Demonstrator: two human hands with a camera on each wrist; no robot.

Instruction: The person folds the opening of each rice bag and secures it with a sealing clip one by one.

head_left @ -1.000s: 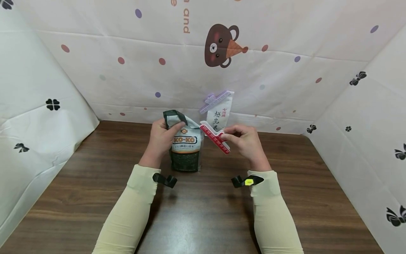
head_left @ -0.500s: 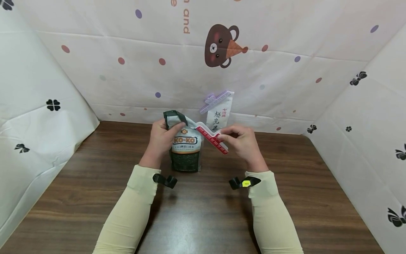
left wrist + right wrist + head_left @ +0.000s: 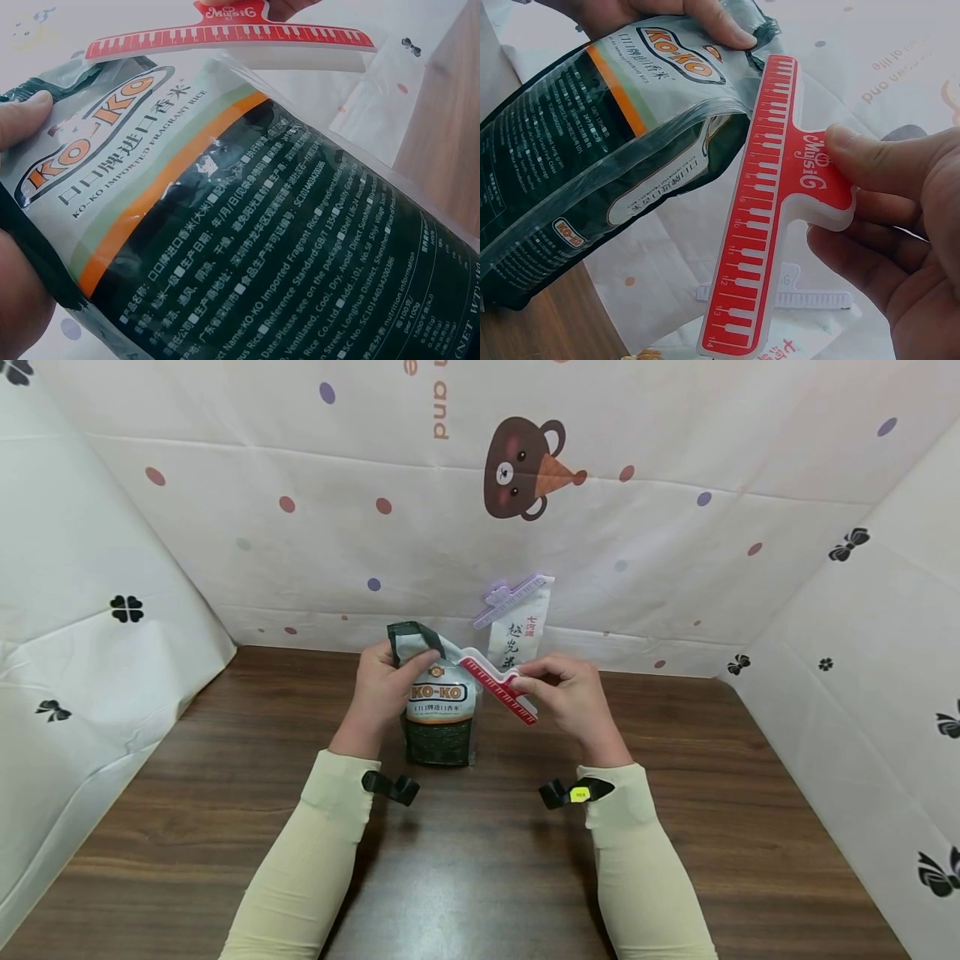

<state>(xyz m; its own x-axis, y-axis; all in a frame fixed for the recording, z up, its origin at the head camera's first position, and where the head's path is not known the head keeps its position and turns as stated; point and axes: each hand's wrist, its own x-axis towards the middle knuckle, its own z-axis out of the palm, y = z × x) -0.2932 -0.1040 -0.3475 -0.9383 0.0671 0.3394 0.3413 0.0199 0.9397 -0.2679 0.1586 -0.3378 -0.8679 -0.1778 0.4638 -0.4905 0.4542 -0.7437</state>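
Note:
A green and silver KO-KO rice bag stands upright on the table, its top folded over. My left hand grips the folded top, thumb across the front. Between thumb and fingers, my right hand pinches the handle of a red and white clip with a piano-key print. The clip slants down to the right, its upper end right at the bag's folded edge. In the right wrist view, "Music" shows on the clip, and its long bar overlaps the bag's top corner.
Behind the clip, a white rice bag with a purple clip across its top leans near the back cloth. Patterned cloth also rises at both sides of the brown wooden table.
My right hand has moved slightly left with the red clip, bringing the clip's upper end onto the bag's folded edge. My left hand and the green bag stay in place.

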